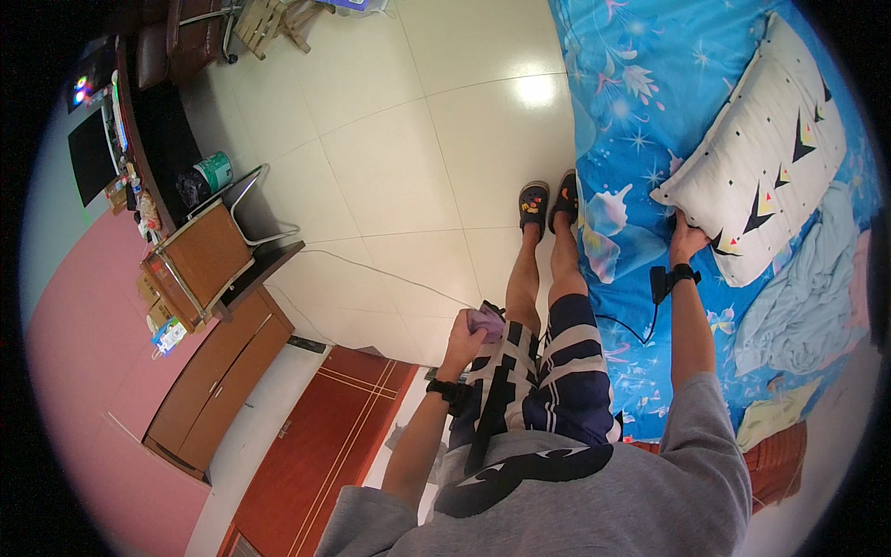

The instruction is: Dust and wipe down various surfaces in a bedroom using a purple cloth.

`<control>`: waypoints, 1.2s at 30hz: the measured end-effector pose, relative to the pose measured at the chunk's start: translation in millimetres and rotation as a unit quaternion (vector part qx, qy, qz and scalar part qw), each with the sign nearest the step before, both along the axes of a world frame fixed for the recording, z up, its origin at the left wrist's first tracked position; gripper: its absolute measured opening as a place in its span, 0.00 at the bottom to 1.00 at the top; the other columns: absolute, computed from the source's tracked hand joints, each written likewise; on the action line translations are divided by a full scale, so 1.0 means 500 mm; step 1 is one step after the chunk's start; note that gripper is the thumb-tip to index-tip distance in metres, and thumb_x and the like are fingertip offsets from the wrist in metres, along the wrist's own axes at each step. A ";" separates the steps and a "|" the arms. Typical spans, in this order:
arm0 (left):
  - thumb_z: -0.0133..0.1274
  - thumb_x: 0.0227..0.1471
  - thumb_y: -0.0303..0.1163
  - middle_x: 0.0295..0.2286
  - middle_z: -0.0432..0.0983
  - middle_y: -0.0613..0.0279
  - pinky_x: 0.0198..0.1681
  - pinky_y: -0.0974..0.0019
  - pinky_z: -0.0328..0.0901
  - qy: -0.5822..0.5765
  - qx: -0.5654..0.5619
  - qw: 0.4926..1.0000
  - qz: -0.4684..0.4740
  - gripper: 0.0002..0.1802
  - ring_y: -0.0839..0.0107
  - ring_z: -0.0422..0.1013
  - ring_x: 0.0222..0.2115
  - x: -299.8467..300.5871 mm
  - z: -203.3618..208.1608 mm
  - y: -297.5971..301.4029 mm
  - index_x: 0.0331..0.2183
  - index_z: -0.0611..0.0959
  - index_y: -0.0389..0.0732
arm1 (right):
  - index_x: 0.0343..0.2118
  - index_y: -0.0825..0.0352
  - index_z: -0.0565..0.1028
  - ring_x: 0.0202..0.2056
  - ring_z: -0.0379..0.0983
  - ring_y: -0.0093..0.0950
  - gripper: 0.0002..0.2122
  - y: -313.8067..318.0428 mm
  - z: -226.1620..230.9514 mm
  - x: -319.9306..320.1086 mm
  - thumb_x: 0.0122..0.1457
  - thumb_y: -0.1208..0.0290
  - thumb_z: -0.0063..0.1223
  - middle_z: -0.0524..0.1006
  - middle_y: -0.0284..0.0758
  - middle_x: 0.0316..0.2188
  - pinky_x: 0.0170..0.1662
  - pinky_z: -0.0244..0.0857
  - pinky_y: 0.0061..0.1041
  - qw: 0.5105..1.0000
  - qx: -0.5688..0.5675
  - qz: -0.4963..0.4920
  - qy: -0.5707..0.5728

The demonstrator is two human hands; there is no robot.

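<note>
By the bed (608, 121), hands (461, 345) (687, 243) touch purple cloth (486, 322) and a printed pillow (763, 158).

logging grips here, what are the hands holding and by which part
The left hand holds a purple bundle; which part is hard to tell. The right hand has its fingers under the white pillow at its near end; any grip is hidden.

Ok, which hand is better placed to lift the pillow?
The right hand, likely: it is at the edge of the pillow, while the left hand, farther off, holds a purple item.
</note>
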State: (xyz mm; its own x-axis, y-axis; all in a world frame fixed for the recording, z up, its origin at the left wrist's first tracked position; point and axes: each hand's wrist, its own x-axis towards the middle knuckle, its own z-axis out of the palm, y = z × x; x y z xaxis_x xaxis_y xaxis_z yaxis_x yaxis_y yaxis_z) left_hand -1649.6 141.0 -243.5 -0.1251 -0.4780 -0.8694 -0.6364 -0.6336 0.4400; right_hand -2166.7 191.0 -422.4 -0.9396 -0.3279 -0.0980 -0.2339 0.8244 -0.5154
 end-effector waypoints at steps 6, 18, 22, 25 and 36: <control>0.48 0.44 0.21 0.35 0.73 0.49 0.42 0.63 0.68 -0.035 -0.015 0.999 -0.031 0.17 0.61 0.72 0.38 -0.023 0.017 -0.011 0.40 0.68 0.30 | 0.52 0.74 0.67 0.57 0.55 0.47 0.39 0.007 -0.002 -0.001 0.40 0.50 0.66 0.65 0.49 0.54 0.58 0.47 0.39 1.000 -0.006 0.000 0.008; 0.51 0.42 0.24 0.34 0.73 0.47 0.41 0.62 0.66 -0.044 -0.010 0.999 -0.018 0.19 0.59 0.72 0.36 -0.049 0.034 -0.026 0.40 0.70 0.31 | 0.53 0.73 0.65 0.57 0.55 0.49 0.44 0.047 -0.022 -0.020 0.40 0.41 0.61 0.63 0.50 0.55 0.59 0.47 0.41 0.988 0.131 -0.011 -0.079; 0.51 0.42 0.25 0.34 0.73 0.48 0.41 0.61 0.66 -0.038 -0.029 0.998 -0.030 0.19 0.59 0.72 0.36 -0.036 0.023 -0.012 0.40 0.70 0.32 | 0.53 0.74 0.64 0.57 0.55 0.50 0.46 0.032 -0.016 -0.006 0.38 0.40 0.61 0.63 0.52 0.55 0.59 0.47 0.41 0.984 0.150 -0.026 -0.095; 0.52 0.42 0.25 0.34 0.73 0.47 0.41 0.61 0.66 -0.010 -0.013 1.000 0.003 0.19 0.57 0.72 0.36 -0.044 0.021 -0.011 0.40 0.70 0.32 | 0.55 0.75 0.61 0.56 0.54 0.51 0.47 0.046 -0.018 -0.016 0.38 0.40 0.62 0.61 0.54 0.55 0.59 0.46 0.40 0.977 0.163 -0.014 -0.134; 0.45 0.46 0.17 0.35 0.71 0.55 0.44 0.66 0.67 -0.016 -0.004 0.999 -0.037 0.15 0.68 0.71 0.40 -0.032 0.022 -0.011 0.40 0.67 0.32 | 0.57 0.74 0.58 0.55 0.53 0.54 0.49 0.034 -0.039 -0.016 0.36 0.42 0.62 0.59 0.55 0.55 0.58 0.47 0.44 0.976 0.179 -0.017 -0.125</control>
